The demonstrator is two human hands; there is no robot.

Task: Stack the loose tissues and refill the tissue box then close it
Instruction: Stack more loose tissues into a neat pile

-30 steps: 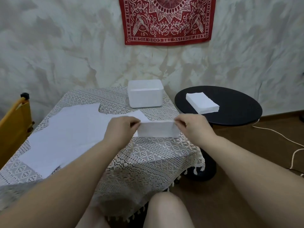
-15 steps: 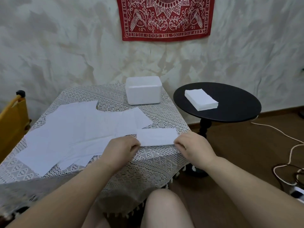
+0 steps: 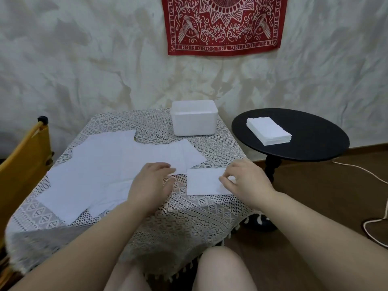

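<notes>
A person's two bare knees and both forearms enter from the 6 o'clock edge, cut off by the frame. Above them, a table [image 3: 189,223] draped in a lace cloth holds the work. The right hand [image 3: 245,181], at about 4 o'clock from the table's centre, rests on one folded tissue [image 3: 204,182]; its fingers curl at the tissue's right edge, thumb and forefinger seemingly pinching it, though the fingertips hide the contact. That end of the tissue is covered by the hand. The left hand [image 3: 152,182], just beside the folded tissue at its 9 o'clock, lies palm down with fingers straight and close together on the edge of the loose tissues [image 3: 98,164]. Those sheets overlap across the table's left half toward 9 o'clock, their borders merging white on white, so their number cannot be counted. At 12 o'clock on the table stands one white tissue box [image 3: 194,120], its top hard to read; whether a lid is on it cannot be told. At 2 o'clock, well apart from the box, one round black side table [image 3: 315,148] carries one neat tissue stack [image 3: 268,131]. A yellow chair [image 3: 23,162] is cut off at 9 o'clock. One red bandana [image 3: 224,26] hangs on the wall at 12 o'clock, its top cropped.
</notes>
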